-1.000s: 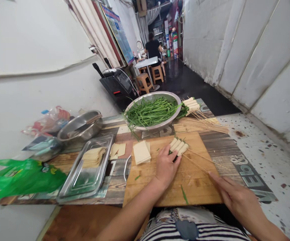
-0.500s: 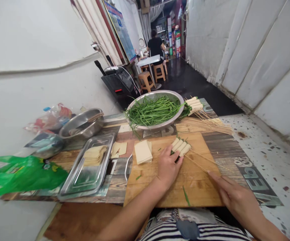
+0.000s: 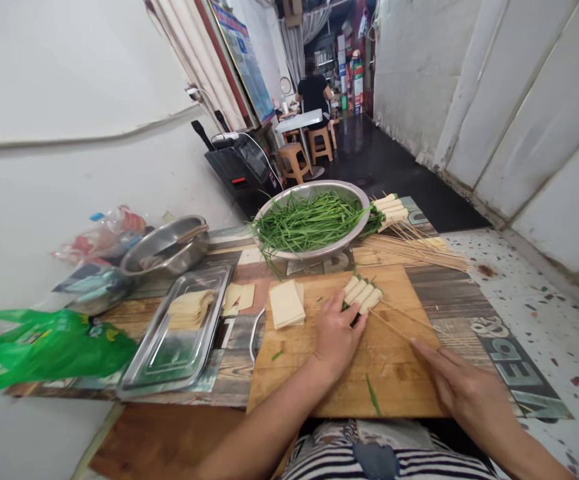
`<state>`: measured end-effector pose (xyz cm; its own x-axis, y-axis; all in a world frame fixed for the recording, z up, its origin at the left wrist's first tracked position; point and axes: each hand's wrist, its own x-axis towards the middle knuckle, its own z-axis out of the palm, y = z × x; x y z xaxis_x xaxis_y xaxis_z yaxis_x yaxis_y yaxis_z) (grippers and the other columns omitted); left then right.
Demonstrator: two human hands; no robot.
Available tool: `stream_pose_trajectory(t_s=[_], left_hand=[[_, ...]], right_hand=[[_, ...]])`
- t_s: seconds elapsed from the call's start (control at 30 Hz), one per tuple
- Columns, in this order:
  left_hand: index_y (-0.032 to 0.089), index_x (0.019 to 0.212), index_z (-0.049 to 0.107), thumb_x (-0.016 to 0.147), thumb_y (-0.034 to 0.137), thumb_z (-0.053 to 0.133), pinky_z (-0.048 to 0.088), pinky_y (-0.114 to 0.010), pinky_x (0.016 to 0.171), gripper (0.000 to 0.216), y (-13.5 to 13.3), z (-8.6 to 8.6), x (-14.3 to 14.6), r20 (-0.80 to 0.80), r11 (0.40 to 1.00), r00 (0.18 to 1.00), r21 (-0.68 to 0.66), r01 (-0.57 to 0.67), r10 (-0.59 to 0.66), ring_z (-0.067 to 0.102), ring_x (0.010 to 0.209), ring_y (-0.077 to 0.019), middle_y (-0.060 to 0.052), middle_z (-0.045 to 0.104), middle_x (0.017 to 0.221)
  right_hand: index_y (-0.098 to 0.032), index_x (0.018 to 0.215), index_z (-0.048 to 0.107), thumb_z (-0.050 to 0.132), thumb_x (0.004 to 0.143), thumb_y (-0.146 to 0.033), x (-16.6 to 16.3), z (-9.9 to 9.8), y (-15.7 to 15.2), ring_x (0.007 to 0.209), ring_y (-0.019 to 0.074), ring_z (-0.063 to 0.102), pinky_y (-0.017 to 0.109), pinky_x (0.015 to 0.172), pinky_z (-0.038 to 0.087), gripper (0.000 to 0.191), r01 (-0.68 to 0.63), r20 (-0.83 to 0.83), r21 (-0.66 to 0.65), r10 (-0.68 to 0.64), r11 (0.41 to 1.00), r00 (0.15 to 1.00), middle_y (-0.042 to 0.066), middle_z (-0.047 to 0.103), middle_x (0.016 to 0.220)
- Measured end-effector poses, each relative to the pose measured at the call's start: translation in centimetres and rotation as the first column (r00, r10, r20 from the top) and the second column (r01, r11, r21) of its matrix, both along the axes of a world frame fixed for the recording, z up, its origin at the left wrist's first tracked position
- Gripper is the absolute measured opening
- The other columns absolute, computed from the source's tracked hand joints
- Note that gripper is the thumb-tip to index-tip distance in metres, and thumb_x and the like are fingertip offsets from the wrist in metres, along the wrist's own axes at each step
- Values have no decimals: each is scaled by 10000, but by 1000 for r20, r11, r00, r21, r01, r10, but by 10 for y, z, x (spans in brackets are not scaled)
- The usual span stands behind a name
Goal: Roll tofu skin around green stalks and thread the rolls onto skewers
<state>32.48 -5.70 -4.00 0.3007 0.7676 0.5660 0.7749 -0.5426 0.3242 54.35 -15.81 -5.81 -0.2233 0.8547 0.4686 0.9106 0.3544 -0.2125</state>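
On the wooden cutting board (image 3: 314,387) lies a row of several pale tofu-sheet rolls (image 3: 363,295) with green chives showing at their ends. My left hand (image 3: 338,333) is closed against the near left side of the row, fingers and thumb holding it. My right hand (image 3: 464,383), at the board's right edge, pinches the end of a thin bamboo skewer (image 3: 392,326). That skewer runs into the nearest roll; a second one sticks out of the row towards the right. Left of my left hand rests a stack of square tofu sheets (image 3: 287,305).
A metal basin (image 3: 357,193) of cut chives (image 3: 314,223) stands behind the board. Finished skewered rolls (image 3: 390,210) and loose skewers (image 3: 409,252) lie beside it. Leftward are a metal tray (image 3: 189,363) with folded sheets, a steel bowl (image 3: 167,263) and a green plastic bag (image 3: 59,350). A person (image 3: 313,93) sits far back.
My right hand has shifted very slightly towards the rolls along with the skewer. My left hand keeps its hold on the row. The whole view has moved a little.
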Motion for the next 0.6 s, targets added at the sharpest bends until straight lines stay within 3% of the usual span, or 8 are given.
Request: stream_pose_trajectory(t_s=[0.6], left_hand=[[206, 915, 727, 822, 259, 664, 528, -451, 917, 124, 1, -2, -1, -15, 1000, 1000, -11, -5, 5, 609, 1048, -258, -114, 630, 1186]], right_hand=[[-226, 1165, 671, 328, 901, -128, -16, 9, 22, 534, 139, 627, 235, 411, 446, 444, -1, 48, -1, 1, 1000, 999, 41, 713, 815]])
